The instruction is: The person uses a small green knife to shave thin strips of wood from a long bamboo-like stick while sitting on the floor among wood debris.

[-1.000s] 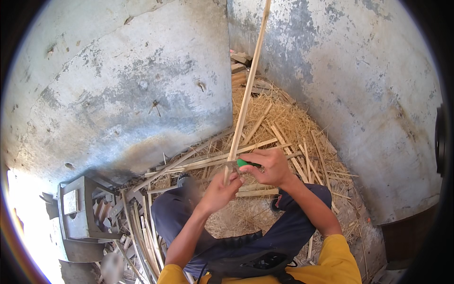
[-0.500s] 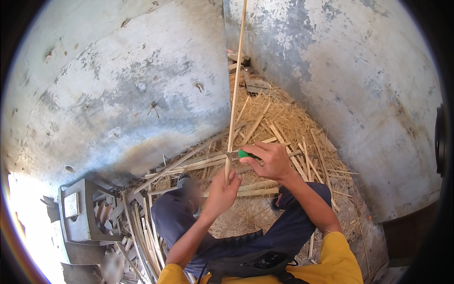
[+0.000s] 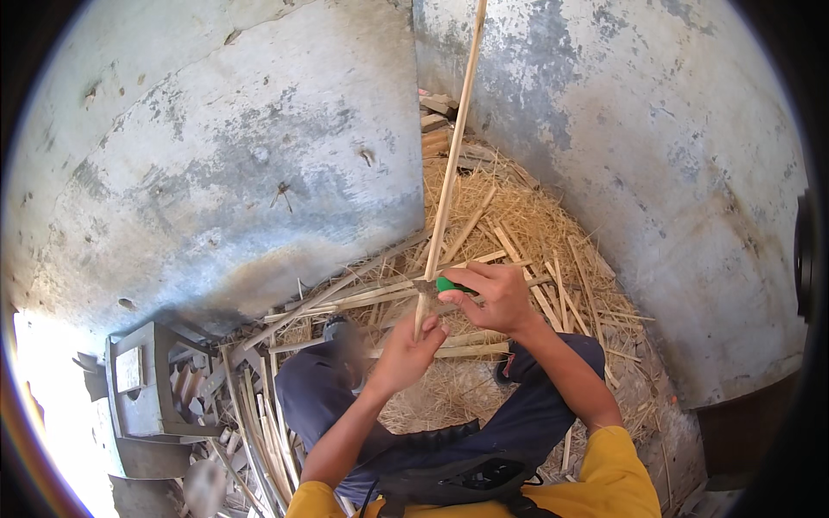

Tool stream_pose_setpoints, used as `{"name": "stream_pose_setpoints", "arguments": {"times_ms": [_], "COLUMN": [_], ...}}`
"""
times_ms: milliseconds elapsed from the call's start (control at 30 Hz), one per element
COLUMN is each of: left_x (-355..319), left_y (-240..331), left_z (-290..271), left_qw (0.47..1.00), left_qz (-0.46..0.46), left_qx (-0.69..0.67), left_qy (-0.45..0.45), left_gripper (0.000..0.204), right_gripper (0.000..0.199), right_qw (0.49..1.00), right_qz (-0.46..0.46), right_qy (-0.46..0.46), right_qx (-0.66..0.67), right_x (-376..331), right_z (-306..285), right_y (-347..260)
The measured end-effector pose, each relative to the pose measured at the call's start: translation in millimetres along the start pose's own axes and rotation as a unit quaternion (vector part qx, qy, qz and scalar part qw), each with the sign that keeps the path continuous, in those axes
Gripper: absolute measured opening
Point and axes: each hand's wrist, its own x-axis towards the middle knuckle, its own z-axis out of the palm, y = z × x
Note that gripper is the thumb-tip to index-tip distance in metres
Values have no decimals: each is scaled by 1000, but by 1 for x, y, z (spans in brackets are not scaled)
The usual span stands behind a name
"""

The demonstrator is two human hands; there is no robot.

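A long pale wooden strip (image 3: 453, 160), perhaps bamboo, rises away from me and leans slightly right toward the wall corner. My left hand (image 3: 406, 356) is closed around its near end, thumb and fingers pinching it. My right hand (image 3: 496, 298) grips a green-handled knife (image 3: 446, 284). Its short dark blade lies across the strip just beyond my left fingers, touching it. Most of the knife's handle is hidden in my right fingers. Both hands are above my bent knees.
Shavings and loose strips (image 3: 509, 242) cover the floor ahead. A bundle of strips (image 3: 268, 432) lies at my left, beside a grey wooden frame (image 3: 142, 388). Worn plaster walls (image 3: 302, 129) meet in a corner, where bricks (image 3: 439, 108) are piled.
The strip's far end has swung to the right, so it leans more. My left hand has shifted very slightly; my right hand and knife stay nearly in place.
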Motion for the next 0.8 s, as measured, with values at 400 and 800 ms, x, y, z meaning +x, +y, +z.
{"name": "stream_pose_setpoints", "arguments": {"times_ms": [400,800], "left_x": [-11,-48], "left_y": [6,2], "left_z": [12,14], "left_qw": [994,986], "left_qz": [2,-41], "left_qx": [98,164], "left_qy": [40,-10], "left_gripper": [28,19], "right_gripper": [30,36], "right_qw": [990,976], "right_qz": [90,175], "right_qy": [71,74], "right_qx": [-81,-104], "right_x": [12,29], "right_z": [-14,-40], "right_y": [32,97]}}
